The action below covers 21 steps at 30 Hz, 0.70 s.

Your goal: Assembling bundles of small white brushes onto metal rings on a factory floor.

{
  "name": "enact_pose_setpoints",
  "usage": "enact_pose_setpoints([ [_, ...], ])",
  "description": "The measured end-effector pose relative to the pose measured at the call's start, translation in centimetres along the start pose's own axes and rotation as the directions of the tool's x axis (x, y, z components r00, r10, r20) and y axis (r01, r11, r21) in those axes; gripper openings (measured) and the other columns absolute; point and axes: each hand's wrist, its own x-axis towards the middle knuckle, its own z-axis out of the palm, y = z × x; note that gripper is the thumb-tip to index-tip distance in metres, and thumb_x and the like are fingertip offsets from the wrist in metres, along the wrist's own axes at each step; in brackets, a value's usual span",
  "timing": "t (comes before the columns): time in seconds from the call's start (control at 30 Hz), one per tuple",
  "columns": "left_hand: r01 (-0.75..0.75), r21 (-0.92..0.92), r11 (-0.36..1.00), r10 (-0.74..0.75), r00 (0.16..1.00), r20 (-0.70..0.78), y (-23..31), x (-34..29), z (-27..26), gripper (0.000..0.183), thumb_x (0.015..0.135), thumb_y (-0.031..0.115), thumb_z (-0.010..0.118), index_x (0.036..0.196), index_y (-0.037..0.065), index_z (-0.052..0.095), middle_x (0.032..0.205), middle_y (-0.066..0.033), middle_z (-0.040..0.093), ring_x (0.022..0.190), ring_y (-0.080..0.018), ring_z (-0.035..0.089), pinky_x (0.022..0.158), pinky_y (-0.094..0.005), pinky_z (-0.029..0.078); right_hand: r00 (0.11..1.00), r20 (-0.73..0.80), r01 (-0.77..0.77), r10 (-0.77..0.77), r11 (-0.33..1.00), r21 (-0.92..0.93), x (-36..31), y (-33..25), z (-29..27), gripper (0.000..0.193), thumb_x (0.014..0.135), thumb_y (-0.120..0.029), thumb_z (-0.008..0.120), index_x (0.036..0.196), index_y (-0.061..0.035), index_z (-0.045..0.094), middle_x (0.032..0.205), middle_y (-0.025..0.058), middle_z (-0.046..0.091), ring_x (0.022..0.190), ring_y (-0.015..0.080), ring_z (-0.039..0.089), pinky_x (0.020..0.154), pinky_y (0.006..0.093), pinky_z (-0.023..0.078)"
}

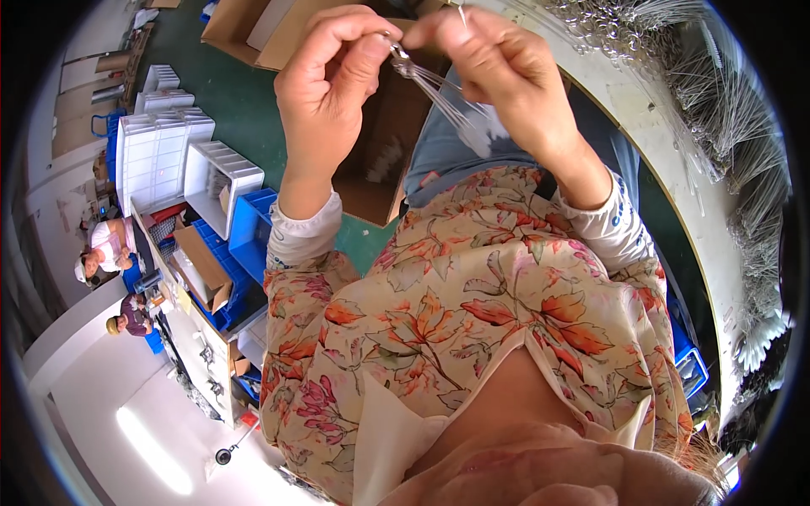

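My left hand (pixel 325 101) is closed, thumb and forefinger pinching a small metal ring (pixel 399 57). From that ring hangs a bundle of thin wire brushes (pixel 481 135), their stems fanning out to white bristle ends. Close beside it, my right hand (pixel 515 84) has its fingers curled and thumb pressed in, partly smeared by motion. A thin white tip (pixel 461 15) shows at its thumb; what it belongs to is hidden. The brush stems pass just below the right hand's fingers.
A pale workbench (pixel 666 160) curves along the right, heaped with wire brushes (pixel 742 143). Below my hands stands an open cardboard box (pixel 380 190) with white bristled pieces inside. White crates (pixel 160 152) and blue bins (pixel 251 232) are stacked at left; two people sit farther off.
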Motion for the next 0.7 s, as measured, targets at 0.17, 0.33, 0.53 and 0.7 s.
enact_pose_setpoints([
  [0.17, 0.03, -0.232, 0.972, -0.055, 0.993, -0.103, -0.4, -0.2, 0.5, 0.013, 0.091, 0.008, 0.053, 0.099, -0.002, 0.055, 0.088, -0.0061, 0.056, 0.055, -0.0025, 0.038, 0.047, -0.0155, 0.03, 0.778, 0.031, 0.566, -0.627, 0.68, -0.466, 0.7, 1.1, -0.4, 0.027, 0.087, -0.004, 0.057, 0.113, -0.0041, 0.061, 0.081, 0.004, 0.053, 0.063, 0.012, 0.044, 0.058, 0.0204, 0.038],
  [0.33, 0.029, -0.178, 0.984, -0.07, 0.971, -0.23, -0.8, -0.4, 2.1, 0.014, 0.091, 0.009, 0.053, 0.099, -0.002, 0.055, 0.079, -0.0031, 0.055, 0.055, -0.0021, 0.038, 0.047, -0.0154, 0.029, 0.638, -0.081, 0.636, -0.766, 0.583, -0.505, 1.1, 2.4, 0.6, 0.03, 0.073, 0.005, 0.069, 0.102, -0.0035, 0.067, 0.081, 0.0058, 0.055, 0.074, 0.0165, 0.06, 0.061, 0.0232, 0.047],
  [0.53, -0.055, -0.091, 0.994, 0.025, 0.954, -0.298, -1.6, -0.6, 3.2, 0.012, 0.091, 0.009, 0.053, 0.096, -0.002, 0.057, 0.07, 0.0, 0.054, 0.055, -0.0013, 0.04, 0.046, -0.0154, 0.029, 0.664, -0.077, 0.579, -0.744, 0.576, -0.578, 0.4, 2.0, 0.5, 0.025, 0.075, 0.004, 0.068, 0.099, -0.0028, 0.068, 0.083, 0.0061, 0.058, 0.07, 0.0156, 0.059, 0.06, 0.0232, 0.048],
  [0.7, -0.064, -0.029, 0.998, 0.049, 0.925, -0.376, -1.7, -0.6, 4.4, 0.01, 0.091, 0.006, 0.051, 0.093, -0.002, 0.056, 0.07, -0.0009, 0.054, 0.053, -0.0017, 0.041, 0.044, -0.0164, 0.03, 0.711, -0.14, 0.577, -0.689, 0.686, -0.442, 0.2, 2.6, 0.7, 0.024, 0.076, 0.003, 0.068, 0.099, -0.0027, 0.068, 0.084, 0.0068, 0.059, 0.071, 0.0135, 0.057, 0.06, 0.0222, 0.046],
])
